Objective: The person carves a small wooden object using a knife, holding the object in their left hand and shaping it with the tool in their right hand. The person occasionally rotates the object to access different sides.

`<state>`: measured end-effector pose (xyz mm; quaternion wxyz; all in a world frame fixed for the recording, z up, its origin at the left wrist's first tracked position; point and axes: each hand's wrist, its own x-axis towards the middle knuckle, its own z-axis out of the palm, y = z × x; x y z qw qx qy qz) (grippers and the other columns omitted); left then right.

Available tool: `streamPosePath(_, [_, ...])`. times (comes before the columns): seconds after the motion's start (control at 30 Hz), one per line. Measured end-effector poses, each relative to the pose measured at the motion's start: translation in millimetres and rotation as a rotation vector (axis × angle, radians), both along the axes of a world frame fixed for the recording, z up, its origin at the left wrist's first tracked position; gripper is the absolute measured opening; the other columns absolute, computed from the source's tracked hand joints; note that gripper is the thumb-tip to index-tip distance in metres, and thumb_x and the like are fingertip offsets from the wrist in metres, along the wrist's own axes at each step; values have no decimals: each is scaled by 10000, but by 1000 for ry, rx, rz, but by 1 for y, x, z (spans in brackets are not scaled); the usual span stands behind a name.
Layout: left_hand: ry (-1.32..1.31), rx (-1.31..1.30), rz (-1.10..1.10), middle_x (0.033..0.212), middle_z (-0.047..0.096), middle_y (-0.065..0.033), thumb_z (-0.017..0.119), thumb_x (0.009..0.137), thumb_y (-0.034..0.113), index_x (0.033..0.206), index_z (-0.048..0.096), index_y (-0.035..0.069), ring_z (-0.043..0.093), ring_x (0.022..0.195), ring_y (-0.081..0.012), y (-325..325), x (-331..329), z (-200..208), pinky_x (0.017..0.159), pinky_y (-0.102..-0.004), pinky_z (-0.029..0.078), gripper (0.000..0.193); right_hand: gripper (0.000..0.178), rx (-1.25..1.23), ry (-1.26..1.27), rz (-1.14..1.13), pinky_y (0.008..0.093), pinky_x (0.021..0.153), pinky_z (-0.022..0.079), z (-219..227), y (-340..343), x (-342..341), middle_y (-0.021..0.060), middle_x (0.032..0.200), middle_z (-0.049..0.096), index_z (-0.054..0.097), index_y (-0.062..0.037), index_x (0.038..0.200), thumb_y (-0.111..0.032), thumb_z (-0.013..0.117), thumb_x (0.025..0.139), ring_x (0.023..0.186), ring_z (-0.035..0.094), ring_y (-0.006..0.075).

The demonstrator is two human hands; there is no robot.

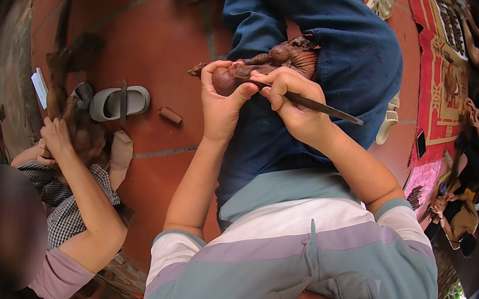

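A reddish-brown carved wooden figure [279, 55] lies across my thighs, its smooth round head toward the left. My left hand [223, 105] grips that end, with the fingers behind the head and the thumb in front. In my right hand [295, 104] is a long, dark, flat file [330, 109], its tip against the wood near the round head and its other end sticking out past my wrist to the right. Part of the figure's front is hidden behind my right fingers.
A grey slipper [104, 105] with a dark strip across it and a small wood block [170, 115] lie on the red tile floor [165, 176]. At left, a person [77, 187] handles another carving. Beige shoes [380, 3], a red mat [427, 120] and a phone [420, 144] are at right.
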<state>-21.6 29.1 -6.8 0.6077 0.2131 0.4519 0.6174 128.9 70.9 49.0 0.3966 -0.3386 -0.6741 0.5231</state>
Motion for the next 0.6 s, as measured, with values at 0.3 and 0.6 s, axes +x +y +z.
streamPosePath(0.3, [-85, 46, -82, 1246, 554, -106, 825, 747, 171, 1246, 433, 83, 557, 1138, -192, -5, -13, -5, 987, -322, 465, 641, 175, -10, -2, 71, 366, 986, 476, 5, 2, -7, 112, 728, 555, 494, -7, 724, 159, 526, 768, 876, 660, 267])
streamPosePath(0.6, [-102, 13, -105, 1170, 585, -83, 813, 765, 111, 1174, 464, 79, 589, 1054, -164, 0, -14, 3, 891, -283, 514, 539, 141, -18, -42, 65, 356, 865, 492, 15, 3, -7, 107, 753, 566, 499, -22, 720, 86, 558, 789, 849, 641, 275])
